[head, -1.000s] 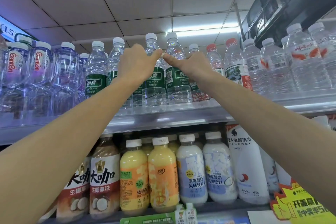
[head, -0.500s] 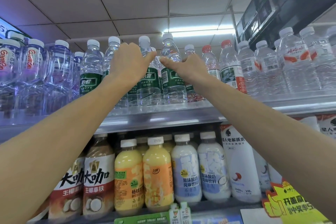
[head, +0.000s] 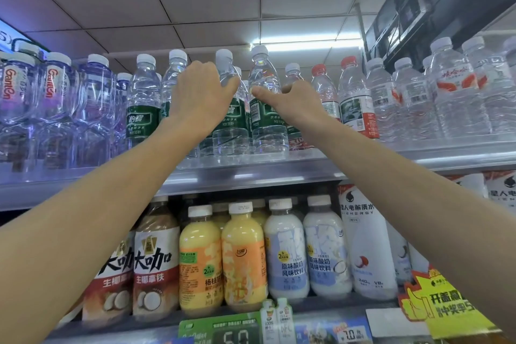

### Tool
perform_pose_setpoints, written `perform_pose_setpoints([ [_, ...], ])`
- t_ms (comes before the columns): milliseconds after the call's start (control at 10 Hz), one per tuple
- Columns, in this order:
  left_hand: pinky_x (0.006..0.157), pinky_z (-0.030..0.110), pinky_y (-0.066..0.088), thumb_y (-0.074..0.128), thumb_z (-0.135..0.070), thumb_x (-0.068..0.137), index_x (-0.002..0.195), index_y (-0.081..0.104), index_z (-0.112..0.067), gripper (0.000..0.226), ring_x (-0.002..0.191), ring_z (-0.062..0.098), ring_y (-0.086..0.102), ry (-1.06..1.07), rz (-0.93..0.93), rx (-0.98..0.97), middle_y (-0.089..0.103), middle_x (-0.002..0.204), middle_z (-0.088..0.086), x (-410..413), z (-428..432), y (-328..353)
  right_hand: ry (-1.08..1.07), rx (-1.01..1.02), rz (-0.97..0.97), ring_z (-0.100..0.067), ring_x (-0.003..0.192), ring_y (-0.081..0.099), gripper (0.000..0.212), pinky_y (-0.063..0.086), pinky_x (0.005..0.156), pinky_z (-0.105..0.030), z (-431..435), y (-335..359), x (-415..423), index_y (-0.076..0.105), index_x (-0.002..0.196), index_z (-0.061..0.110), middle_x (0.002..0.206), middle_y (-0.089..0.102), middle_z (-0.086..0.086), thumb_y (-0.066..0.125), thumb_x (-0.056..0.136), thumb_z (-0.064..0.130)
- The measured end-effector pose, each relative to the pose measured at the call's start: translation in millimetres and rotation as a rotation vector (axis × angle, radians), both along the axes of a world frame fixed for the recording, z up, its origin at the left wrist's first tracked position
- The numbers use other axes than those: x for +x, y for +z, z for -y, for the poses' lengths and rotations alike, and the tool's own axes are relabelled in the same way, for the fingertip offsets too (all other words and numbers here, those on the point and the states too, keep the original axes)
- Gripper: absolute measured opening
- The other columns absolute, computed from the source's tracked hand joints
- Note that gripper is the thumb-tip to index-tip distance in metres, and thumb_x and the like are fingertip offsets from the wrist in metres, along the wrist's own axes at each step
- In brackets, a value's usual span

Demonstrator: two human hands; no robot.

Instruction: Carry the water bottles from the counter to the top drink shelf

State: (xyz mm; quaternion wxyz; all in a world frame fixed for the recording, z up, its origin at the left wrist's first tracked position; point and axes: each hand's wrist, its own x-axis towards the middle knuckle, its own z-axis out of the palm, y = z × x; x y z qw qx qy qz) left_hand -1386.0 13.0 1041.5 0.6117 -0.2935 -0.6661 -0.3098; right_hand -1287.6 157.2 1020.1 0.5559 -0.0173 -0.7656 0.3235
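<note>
Left hand: raised to the top shelf, back toward the camera, fingers wrapped round the shoulder of a green-label water bottle, thumb pressed on its right side.
Right hand: raised beside the left, thumb stretched left and touching the shoulder of a second green-label bottle; fingers curled behind it, so full grip cannot be told.
Held bottles: upright, side by side, bases on the top shelf near its front edge, about mid-length.
Neighbours on the left: more green-label bottles, then bluish clear bottles with red lettering toward the shelf's left end.
Neighbours on the right: red-capped bottles, then clear white-capped bottles toward the right end.
Lower shelf: brown coconut latte bottles, yellow drinks, pale yoghurt drinks, a tall white bottle.
Front edge of lower shelf: price tags and a yellow promo sign.
</note>
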Motion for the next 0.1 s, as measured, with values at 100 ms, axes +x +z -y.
perform_pose_setpoints([
  [100,0.091,0.044,0.048,0.053,-0.047,0.106,0.131,0.067,-0.003,0.053,0.118,0.038,0.062,-0.088,-0.043,0.044,0.068,0.13,0.02,10.4,4.7,-10.5,-0.03,0.009,-0.092,-0.032,0.122,0.066,0.063,0.053,0.093,-0.039,2.5,-7.0,3.3,0.059,0.128,0.006,0.126,0.068,-0.014,0.074,0.095,0.057],
])
